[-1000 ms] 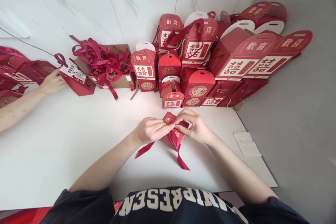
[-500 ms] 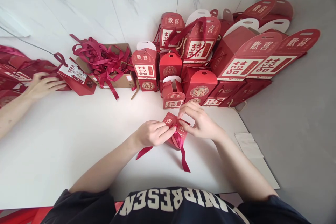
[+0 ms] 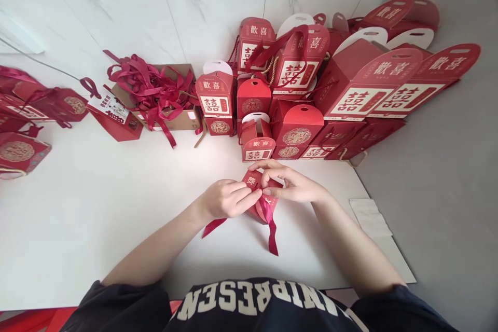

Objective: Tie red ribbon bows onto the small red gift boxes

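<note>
From where I'm watching, a white worktop (image 3: 78, 207) runs along a pale marble wall (image 3: 116, 5). At its far left edge I see a loose group of red gift boxes (image 3: 19, 151), then a box with a white tag (image 3: 112, 114) beside a cardboard carton (image 3: 175, 122) heaped with loose red ribbons (image 3: 150, 91). Closer to me, near the worktop's front edge, the person's left hand (image 3: 227, 199) is curled and clenched against the top of a small red gift box (image 3: 260, 212), which is tilted and held clear of the wall. The crimson satin ribbon (image 3: 269, 223) is gathered at the box's top, with two tails trailing onto the worktop. The right hand (image 3: 293, 184) arches over that gathered point, but I can't tell whether it grips or only touches. Farther right, assembled boxes (image 3: 295, 129) stand stacked against the wall, several with ribbon or rope fitted. So plenty look done, while the carton's ribbons remain unused. A white paper slip (image 3: 369, 217) lies at the right corner.
</note>
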Tool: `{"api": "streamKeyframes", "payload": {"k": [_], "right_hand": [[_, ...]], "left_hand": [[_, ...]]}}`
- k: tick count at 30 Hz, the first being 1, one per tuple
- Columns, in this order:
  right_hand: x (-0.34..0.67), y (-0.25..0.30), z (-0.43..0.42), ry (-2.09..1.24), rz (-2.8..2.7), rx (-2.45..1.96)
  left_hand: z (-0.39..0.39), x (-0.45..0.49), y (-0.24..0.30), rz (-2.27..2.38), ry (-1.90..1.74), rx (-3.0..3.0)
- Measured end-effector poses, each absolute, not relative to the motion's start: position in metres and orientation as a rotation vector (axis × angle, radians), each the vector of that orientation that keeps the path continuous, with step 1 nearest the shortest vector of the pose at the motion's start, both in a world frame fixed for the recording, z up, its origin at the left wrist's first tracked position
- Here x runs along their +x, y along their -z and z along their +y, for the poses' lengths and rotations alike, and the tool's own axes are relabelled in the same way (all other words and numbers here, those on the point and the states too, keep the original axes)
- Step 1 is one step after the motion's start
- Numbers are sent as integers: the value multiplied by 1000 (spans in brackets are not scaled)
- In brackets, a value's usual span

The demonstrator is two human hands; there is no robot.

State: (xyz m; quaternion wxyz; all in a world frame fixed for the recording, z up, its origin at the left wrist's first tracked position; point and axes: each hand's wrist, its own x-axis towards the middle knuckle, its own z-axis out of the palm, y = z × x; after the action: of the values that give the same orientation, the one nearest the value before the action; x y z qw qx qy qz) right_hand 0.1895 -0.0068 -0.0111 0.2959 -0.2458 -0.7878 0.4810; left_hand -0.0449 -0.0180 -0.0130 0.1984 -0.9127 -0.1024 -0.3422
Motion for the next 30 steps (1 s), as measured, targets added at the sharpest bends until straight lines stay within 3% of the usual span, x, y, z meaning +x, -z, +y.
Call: {"api": "streamKeyframes", "payload": {"k": [5, 30], "right_hand": [[190, 16, -8, -1451, -1867, -715], [175, 15, -34, -922, -1957, -874]], "left_hand": [[-17, -45, 12, -274, 980, -2570], [-14, -48, 18, -367, 969, -2577]]}}
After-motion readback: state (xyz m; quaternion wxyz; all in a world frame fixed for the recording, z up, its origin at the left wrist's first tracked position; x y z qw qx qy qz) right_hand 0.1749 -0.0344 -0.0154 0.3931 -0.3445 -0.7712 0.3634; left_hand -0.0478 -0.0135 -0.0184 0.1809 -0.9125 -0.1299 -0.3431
